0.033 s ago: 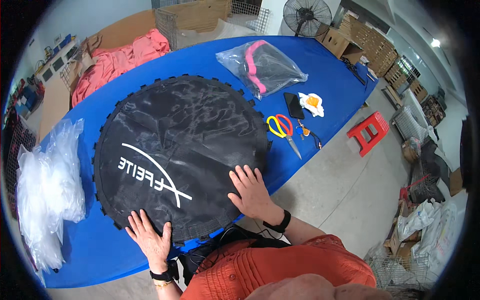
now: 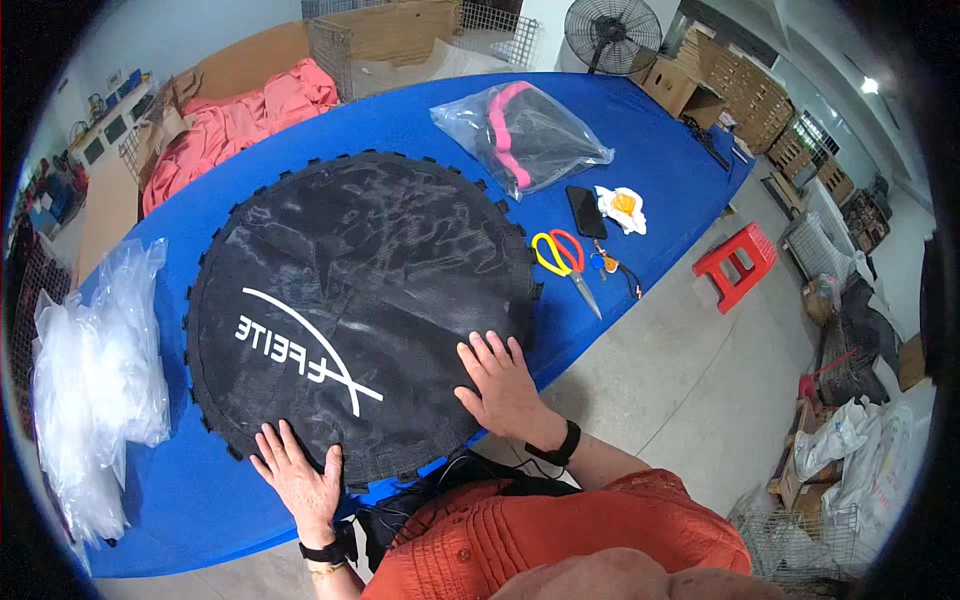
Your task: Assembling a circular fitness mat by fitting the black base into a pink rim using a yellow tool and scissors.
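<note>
A round black trampoline mat (image 2: 370, 270) with small tabs around its rim and a white printed mark lies flat on the blue-covered table (image 2: 215, 510). My left hand (image 2: 300, 475) rests on its near edge, fingers spread and palm down. Farther right, my right hand (image 2: 500, 388) lies flat on the mat's near right part, fingers also stretched out. Neither hand grips anything. Just past the mat's right edge are scissors (image 2: 568, 268) with one yellow and one red handle.
Clear plastic bags (image 2: 100, 390) are heaped at the left. Beyond the mat lies a clear bag with a pink-edged item (image 2: 520, 140). A black phone (image 2: 585, 211), a crumpled white wrapper (image 2: 624, 210) and keys (image 2: 606, 262) sit to the right. A red stool (image 2: 735, 265) stands on the floor.
</note>
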Demonstrator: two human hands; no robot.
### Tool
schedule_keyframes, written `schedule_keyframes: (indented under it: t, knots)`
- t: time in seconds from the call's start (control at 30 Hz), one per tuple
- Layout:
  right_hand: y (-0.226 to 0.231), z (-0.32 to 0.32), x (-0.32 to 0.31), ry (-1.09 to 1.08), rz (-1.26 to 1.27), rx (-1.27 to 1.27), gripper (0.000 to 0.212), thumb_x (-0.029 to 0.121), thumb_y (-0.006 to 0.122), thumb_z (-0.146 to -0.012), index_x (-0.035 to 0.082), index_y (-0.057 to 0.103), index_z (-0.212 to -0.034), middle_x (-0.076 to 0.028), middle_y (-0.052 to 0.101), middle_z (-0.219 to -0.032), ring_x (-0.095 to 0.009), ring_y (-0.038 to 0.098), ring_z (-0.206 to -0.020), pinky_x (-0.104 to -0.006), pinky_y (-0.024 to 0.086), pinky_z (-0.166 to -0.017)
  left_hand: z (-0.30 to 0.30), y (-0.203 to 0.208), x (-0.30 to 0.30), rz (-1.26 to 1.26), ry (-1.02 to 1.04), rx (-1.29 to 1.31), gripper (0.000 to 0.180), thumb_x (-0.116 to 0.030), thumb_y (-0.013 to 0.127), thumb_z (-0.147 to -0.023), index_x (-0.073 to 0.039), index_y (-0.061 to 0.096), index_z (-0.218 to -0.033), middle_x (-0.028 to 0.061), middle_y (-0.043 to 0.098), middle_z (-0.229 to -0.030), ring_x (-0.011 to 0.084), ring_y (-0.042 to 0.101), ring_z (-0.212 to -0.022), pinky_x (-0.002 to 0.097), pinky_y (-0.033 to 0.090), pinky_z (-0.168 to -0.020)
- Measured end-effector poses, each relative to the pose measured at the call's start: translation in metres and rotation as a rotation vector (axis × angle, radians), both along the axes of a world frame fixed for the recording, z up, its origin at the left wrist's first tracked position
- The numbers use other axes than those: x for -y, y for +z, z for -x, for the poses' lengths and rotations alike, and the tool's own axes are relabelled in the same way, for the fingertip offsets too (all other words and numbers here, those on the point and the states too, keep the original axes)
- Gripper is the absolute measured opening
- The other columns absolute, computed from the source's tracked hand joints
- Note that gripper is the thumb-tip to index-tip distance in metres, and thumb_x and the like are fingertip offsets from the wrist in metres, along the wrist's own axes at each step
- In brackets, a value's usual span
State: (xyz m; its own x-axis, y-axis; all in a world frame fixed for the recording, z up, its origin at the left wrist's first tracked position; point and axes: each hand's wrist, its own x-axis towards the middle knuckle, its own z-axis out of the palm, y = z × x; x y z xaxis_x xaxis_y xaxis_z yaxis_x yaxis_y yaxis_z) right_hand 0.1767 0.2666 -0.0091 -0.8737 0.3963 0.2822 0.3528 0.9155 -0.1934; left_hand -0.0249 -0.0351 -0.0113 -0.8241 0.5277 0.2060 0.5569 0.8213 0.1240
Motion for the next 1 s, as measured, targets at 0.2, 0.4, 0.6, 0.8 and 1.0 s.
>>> schedule_keyframes:
  t: [0.2,0.4,0.6,0.8,1.0]
  knots:
    - [-0.0011,-0.0004,0.0001,0.001,0.006,-0.017,0.072,0.042,0.065,-0.103,0.002,0.047,-0.16,-0.025,0.044,-0.164,-0.047,0.038,-0.153,-0.0658,0.027,-0.125,-0.0007,0.0006,0.0011,-0.004,-0.003,0.018,0.097,-0.06,0.07,-0.094,0.001,0.041,-0.164,0.0281,0.034,-0.172,0.0454,0.025,-0.162,0.063,0.012,-0.132]
    - [-0.0009,0.0014,0.0025,-0.007,-0.005,-0.016,0.073,0.044,0.065,-0.102,0.002,0.048,-0.16,-0.024,0.046,-0.164,-0.045,0.04,-0.153,-0.0645,0.026,-0.126,-0.0006,0.0013,0.0029,-0.004,0.001,0.026,0.099,-0.064,0.067,-0.095,0.002,0.042,-0.163,0.0284,0.034,-0.172,0.0456,0.025,-0.163,0.064,0.011,-0.132]
    - [-0.0044,0.0003,0.0008,-0.013,-0.023,-0.045,0.075,0.043,0.068,-0.1,0.001,0.05,-0.158,-0.024,0.049,-0.162,-0.045,0.042,-0.151,-0.0641,0.027,-0.125,-0.0001,-0.0014,0.0019,-0.007,-0.011,0.003,0.095,-0.055,0.071,-0.094,-0.002,0.04,-0.165,0.0268,0.035,-0.172,0.0452,0.026,-0.162,0.0634,0.013,-0.132]
    - [-0.0019,0.0013,0.0014,-0.007,-0.028,-0.076,0.074,0.042,0.07,-0.098,0.001,0.051,-0.157,-0.024,0.049,-0.162,-0.044,0.043,-0.15,-0.0633,0.028,-0.125,0.0004,-0.0022,0.0027,0.01,-0.001,0.004,0.095,-0.06,0.068,-0.096,-0.003,0.039,-0.166,0.0255,0.034,-0.173,0.0442,0.025,-0.163,0.0625,0.011,-0.132]
    - [-0.0019,0.0015,0.0019,-0.026,-0.017,-0.042,0.074,0.042,0.069,-0.099,0.001,0.051,-0.157,-0.023,0.049,-0.162,-0.044,0.042,-0.151,-0.0632,0.028,-0.125,0.0006,-0.0029,0.0023,0.006,-0.001,0.012,0.095,-0.06,0.069,-0.096,-0.003,0.039,-0.166,0.0255,0.034,-0.173,0.044,0.025,-0.163,0.0621,0.011,-0.132]
